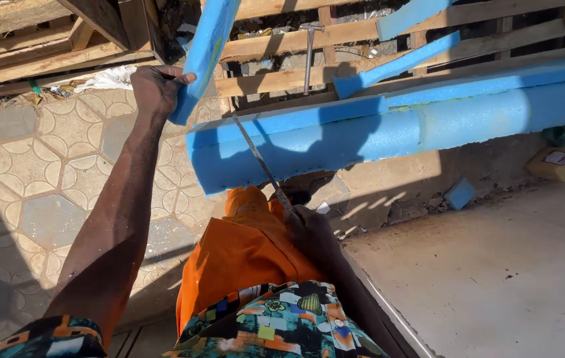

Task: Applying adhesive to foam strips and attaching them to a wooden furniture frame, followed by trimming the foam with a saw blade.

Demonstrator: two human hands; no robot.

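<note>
Left hand [156, 89] of mine is closed around the lower end of a blue foam strip [204, 53], thumb on one face and fingers wrapped behind, holding it up and away from the big blue foam slab [388, 132] that lies across the wooden pallets [276, 83]. My right hand [309, 229] sits low by my orange-clad knee [242, 252] and is clamped on the handle of a thin saw blade [259, 162], which slants up to the slab's near left end and meets its top edge there. Judging by how things lie, the strip in my left hand already looks free of the slab along most of its length; I cannot tell whether its bottom end is fully parted or hangs on by a sliver where the blade touches. Two more blue offcuts [395, 63] rest on the pallet slats further back, so some cutting seems done. The slab itself remains long and whole to the right, so I judge much of it uncut. A hammer [309, 50] hangs among the slats, untouched, and a yellowish plastic jug [564, 162] lies at the right by the wall.
</note>
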